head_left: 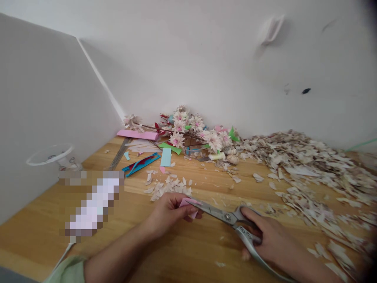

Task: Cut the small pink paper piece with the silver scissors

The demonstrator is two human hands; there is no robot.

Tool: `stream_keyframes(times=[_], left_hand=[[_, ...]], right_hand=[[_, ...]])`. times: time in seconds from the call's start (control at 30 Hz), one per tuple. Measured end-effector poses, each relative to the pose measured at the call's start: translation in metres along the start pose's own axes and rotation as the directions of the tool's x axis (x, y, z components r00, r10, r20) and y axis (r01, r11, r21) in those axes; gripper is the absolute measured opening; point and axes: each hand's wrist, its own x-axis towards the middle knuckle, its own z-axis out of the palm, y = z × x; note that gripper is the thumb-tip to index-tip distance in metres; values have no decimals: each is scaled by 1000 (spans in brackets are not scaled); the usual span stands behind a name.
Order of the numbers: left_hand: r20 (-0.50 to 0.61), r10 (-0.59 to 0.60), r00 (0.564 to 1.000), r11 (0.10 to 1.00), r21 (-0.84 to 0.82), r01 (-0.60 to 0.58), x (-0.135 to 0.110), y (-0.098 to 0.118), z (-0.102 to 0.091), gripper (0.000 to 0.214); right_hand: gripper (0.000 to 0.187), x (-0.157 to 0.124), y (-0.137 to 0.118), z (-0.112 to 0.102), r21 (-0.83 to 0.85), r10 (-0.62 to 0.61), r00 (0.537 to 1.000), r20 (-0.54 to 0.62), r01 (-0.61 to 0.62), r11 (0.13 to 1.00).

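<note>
My left hand (171, 210) pinches a small folded piece of pink paper (188, 204) just above the wooden table (182, 251). My right hand (265, 236) grips the handles of a pair of silver scissors (226, 216). The blades point left and meet the pink paper at its right edge. A little heap of pale paper cuttings (169, 186) lies just beyond my left hand.
Paper flowers on stems (191, 131) lie against the white back wall, with pink (138, 134), blue (141, 164) and green (170, 147) paper strips nearby. A broad heap of pale scraps (312, 169) covers the right side. A white partition (44, 118) stands at left.
</note>
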Motion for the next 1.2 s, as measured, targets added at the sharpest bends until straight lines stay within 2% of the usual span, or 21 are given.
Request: stream_keyframes(times=[0.17,0.4,0.63,1.2], left_hand=[[-3,8,1000,1000,7,-8,0,1,0,21],[-23,-29,999,1000,-6,29,1,-2,-1,27],[-28,-36,999,999,7,36,0,-3,-1,32],[34,-31,999,999,26,30,0,2,-1,30]], right_hand=[[42,0,-1,-1,-12,39,999,0,-39,999],[36,-1,-3,-3,16,1,1000,-20,0,1000],[35,1,-3,-4,-8,27,1000,-11,-27,1000],[36,3,4,-1,-45,4,1000,-30,-5,999]])
